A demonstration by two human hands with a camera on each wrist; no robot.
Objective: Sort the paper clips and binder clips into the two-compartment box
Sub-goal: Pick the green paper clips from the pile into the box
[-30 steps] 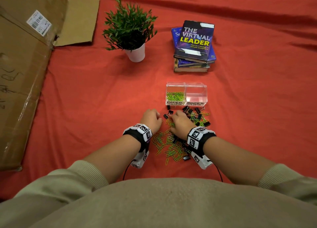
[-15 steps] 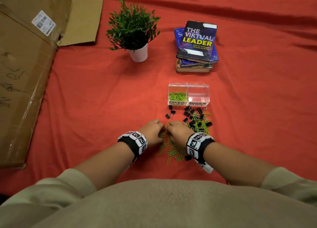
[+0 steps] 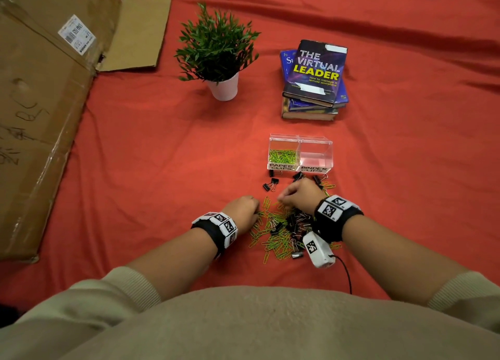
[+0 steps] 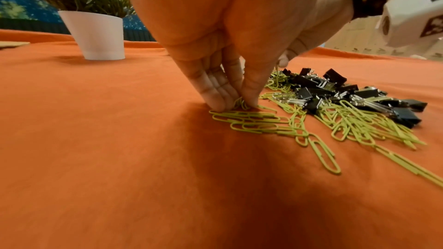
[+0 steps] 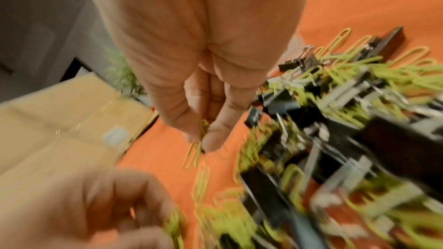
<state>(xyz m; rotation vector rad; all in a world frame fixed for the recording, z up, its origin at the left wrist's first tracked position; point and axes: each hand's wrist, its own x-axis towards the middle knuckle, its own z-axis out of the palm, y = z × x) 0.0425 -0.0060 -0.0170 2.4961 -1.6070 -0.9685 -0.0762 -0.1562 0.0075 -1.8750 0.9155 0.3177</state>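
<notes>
Right hand (image 3: 301, 194) nearer "BINDER CLIPS" label (image 3: 313, 169)

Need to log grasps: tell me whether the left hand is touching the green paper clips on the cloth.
Touching. The left wrist view shows the left hand with fingertips and thumb pinching green paper clips at the pile's edge.

It looks like a home or casual office corner — a wide surface draped in a red-orange cloth (image 3: 135, 156), creased along the upper right of the frame. A flattened cardboard box (image 3: 40, 116) fills the left edge; a potted plant (image 3: 216, 53) and a stack of books (image 3: 313, 83) on management sit at upper centre.
</notes>
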